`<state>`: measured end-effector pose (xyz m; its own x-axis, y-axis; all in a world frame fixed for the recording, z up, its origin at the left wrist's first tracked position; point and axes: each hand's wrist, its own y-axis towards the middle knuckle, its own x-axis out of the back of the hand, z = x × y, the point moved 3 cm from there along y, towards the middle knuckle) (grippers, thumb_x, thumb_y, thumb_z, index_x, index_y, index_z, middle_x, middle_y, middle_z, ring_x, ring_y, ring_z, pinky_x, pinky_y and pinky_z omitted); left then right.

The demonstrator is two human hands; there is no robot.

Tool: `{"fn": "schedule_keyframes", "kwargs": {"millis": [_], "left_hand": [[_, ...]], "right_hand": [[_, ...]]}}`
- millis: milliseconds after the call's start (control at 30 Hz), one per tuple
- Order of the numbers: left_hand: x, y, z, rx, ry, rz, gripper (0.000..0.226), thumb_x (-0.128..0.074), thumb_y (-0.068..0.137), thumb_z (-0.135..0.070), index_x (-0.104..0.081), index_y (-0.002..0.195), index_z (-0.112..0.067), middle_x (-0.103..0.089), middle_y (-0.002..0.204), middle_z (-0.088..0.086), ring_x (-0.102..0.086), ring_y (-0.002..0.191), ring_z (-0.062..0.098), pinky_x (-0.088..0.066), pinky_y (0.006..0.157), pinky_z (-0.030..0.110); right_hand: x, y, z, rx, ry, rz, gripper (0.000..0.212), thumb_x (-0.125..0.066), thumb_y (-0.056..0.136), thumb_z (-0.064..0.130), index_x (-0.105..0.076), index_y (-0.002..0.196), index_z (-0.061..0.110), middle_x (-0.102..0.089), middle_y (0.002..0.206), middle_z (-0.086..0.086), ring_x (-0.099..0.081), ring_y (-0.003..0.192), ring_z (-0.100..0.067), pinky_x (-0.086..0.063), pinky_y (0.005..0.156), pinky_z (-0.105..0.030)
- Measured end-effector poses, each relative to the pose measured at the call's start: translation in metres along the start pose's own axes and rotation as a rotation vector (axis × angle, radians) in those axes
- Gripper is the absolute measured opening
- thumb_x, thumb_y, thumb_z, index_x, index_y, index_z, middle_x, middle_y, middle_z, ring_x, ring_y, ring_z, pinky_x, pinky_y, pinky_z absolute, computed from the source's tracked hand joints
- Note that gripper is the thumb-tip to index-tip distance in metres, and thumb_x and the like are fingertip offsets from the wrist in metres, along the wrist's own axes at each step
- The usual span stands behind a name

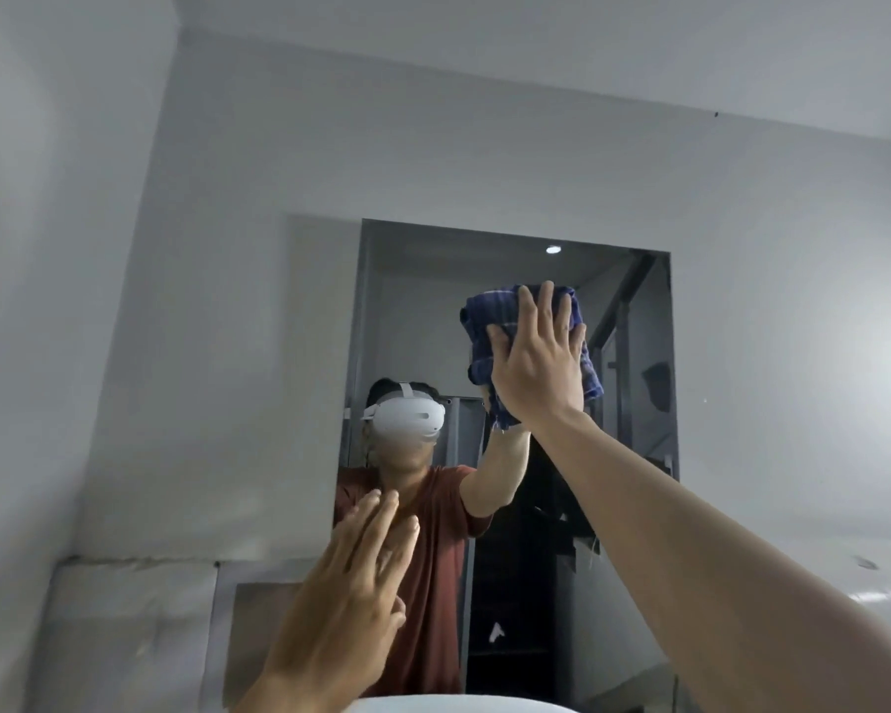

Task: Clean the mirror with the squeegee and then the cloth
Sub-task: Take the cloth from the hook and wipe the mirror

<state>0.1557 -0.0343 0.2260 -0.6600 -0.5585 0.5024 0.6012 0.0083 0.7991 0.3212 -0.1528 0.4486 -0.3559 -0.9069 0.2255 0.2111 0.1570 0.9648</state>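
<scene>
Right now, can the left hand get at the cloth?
Probably yes. The left hand is open and empty by the lower left of the mirror, with nothing between it and the cloth. The right hand covers most of it, leaving only edges free.

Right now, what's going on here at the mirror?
A person is wiping the mirror. The right hand presses a blue checked cloth flat against the upper glass, fingers straight. The left hand is raised lower down, holding nothing; whether it touches the glass is unclear. No squeegee is in view.
</scene>
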Motion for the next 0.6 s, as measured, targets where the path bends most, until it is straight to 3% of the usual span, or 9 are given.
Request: {"fn": "schedule_keyframes", "kwargs": {"millis": [133,300,433,600], "left_hand": [[-0.014,-0.018,-0.007,-0.025,0.084,0.035,0.094,-0.084,0.053,-0.05,-0.062,0.134,-0.007,-0.056,0.14,0.023,-0.038,0.135,0.036,-0.032,0.106,0.046],[-0.017,-0.021,-0.002,-0.015,0.079,0.008,0.092,-0.08,0.062,-0.052,-0.055,0.14,-0.01,-0.049,0.148,0.021,-0.034,0.14,0.035,-0.032,0.106,0.044],[-0.023,-0.026,-0.001,-0.03,0.08,-0.024,0.082,-0.064,0.074,-0.049,-0.049,0.145,-0.011,-0.041,0.154,0.02,-0.031,0.144,0.035,-0.031,0.107,0.042],[-0.023,-0.035,0.009,0.03,0.039,-0.105,0.073,-0.063,0.079,-0.036,-0.049,0.145,-0.008,-0.045,0.152,0.019,-0.041,0.142,0.033,-0.036,0.11,0.045]], "right_hand": [[-0.009,0.003,0.032,0.094,-0.003,0.019,0.063,-0.026,0.106,0.046,-0.017,0.158,0.011,-0.006,0.169,-0.013,0.003,0.155,-0.032,0.001,0.125,-0.053],[-0.021,0.007,0.061,0.147,-0.003,0.029,0.06,-0.027,0.106,0.046,-0.025,0.155,0.011,-0.008,0.168,-0.014,0.001,0.155,-0.033,0.001,0.125,-0.054],[-0.028,0.008,0.083,0.245,-0.02,0.04,0.056,-0.03,0.106,0.044,-0.03,0.153,0.013,-0.012,0.168,-0.013,-0.002,0.155,-0.034,-0.002,0.124,-0.056],[-0.04,-0.006,0.103,0.411,-0.066,0.089,0.058,-0.033,0.106,0.044,-0.029,0.154,0.012,-0.016,0.167,-0.013,-0.006,0.155,-0.034,-0.004,0.124,-0.056]]}}
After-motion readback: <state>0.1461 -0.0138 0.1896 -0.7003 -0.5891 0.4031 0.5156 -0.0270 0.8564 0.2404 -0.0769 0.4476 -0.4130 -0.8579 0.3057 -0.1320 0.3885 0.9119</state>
